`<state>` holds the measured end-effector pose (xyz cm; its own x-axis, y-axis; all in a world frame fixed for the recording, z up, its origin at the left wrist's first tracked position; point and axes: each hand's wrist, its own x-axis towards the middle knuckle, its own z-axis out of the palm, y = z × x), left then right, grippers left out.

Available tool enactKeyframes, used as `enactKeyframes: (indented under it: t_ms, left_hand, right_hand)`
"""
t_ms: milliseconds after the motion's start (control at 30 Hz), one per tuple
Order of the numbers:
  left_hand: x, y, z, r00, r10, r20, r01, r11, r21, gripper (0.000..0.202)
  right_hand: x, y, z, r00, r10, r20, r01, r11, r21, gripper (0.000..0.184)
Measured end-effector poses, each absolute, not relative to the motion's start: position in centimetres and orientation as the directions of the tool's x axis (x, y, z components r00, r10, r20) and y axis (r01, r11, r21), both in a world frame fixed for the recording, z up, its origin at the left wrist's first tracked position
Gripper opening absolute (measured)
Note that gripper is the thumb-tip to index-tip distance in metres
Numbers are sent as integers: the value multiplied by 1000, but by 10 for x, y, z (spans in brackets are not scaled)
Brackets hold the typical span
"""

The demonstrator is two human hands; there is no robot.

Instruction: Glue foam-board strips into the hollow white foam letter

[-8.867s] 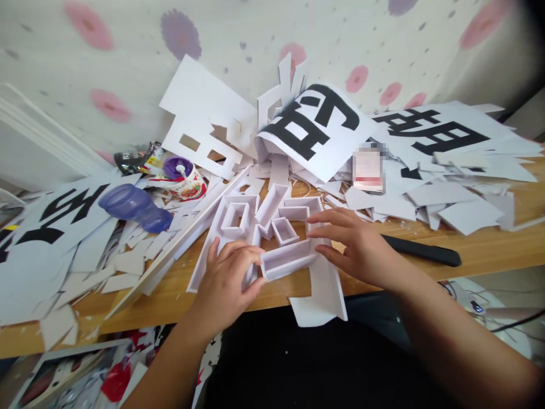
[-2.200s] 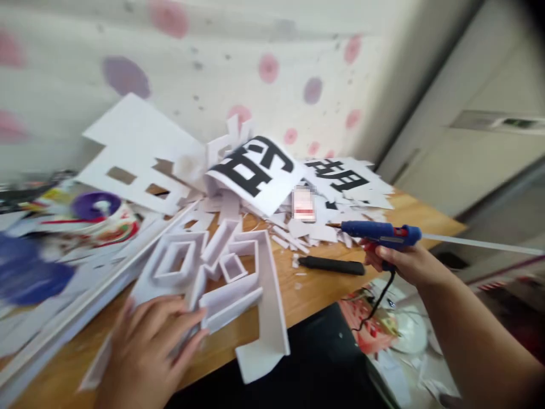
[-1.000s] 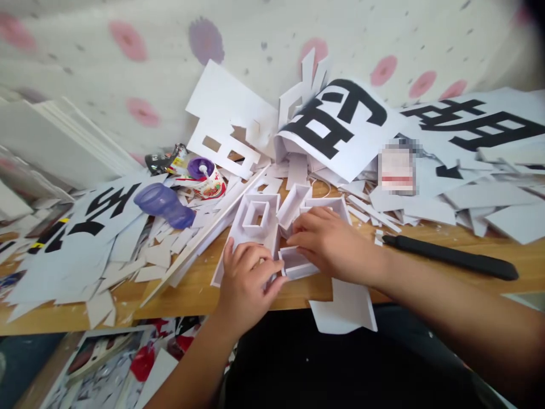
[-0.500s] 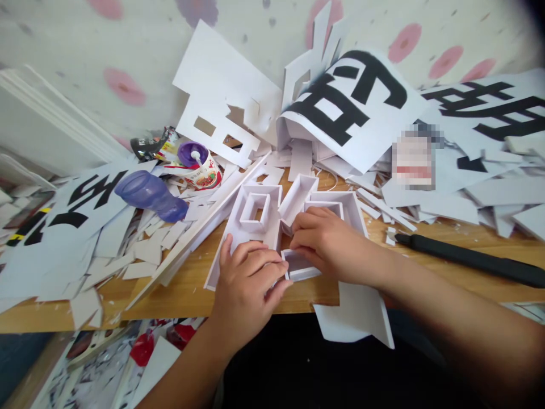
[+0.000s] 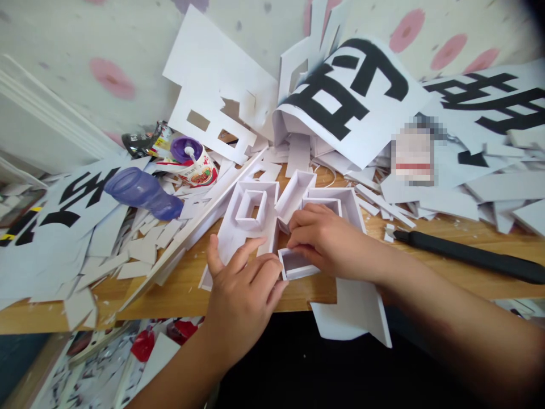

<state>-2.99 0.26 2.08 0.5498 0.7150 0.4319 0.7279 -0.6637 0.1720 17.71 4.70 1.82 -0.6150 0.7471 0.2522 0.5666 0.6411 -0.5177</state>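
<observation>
White foam-board character pieces with raised walls lie on the wooden table. My right hand (image 5: 321, 238) is closed, its fingertips pinching a wall of the right-hand foam-board piece (image 5: 298, 275); the pinched spot is partly hidden. My left hand (image 5: 244, 292) has its thumb and bent forefinger against that piece's left corner, while the outer fingers are lifted and spread. To its left sits a foam-board piece with a small rectangular frame (image 5: 237, 218). A slanted open trough (image 5: 298, 196) stands between the two. Under my right wrist, a foam-board offcut (image 5: 361, 309) overhangs the table edge.
A black-handled cutter (image 5: 468, 255) lies at right. Left are a purple bottle (image 5: 142, 193), a paper cup (image 5: 200, 170) and a long white strip (image 5: 200, 227). Foam scraps (image 5: 140, 250) and sheets with black characters (image 5: 344, 96) surround the table's wooden front edge (image 5: 166, 318).
My left hand has lifted its outer fingers from the left piece's wall and shifted slightly down. My right hand keeps its pinch. The whole view has moved slightly.
</observation>
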Motion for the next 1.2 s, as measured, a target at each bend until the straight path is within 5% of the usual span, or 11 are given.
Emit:
enactKeyframes:
  t_ms: [233, 767, 967, 1200]
  left_hand:
    - [-27, 4, 21, 602, 720, 346, 735, -668, 112, 16]
    - [-23, 0, 18, 572, 681, 457, 741, -668, 69, 13]
    - [-21, 1, 19, 573, 703, 420, 742, -663, 97, 36]
    - [-20, 1, 21, 573, 705, 418, 746, -660, 91, 28]
  right_hand:
    - [178, 47, 18, -629, 741, 236, 563, 643, -519, 19]
    - [178, 46, 22, -627, 749, 214, 552, 622, -555, 16]
    - [177, 45, 23, -628, 755, 190, 574, 614, -542, 16]
    - [178, 46, 24, -617, 765, 184, 574, 598, -559, 24]
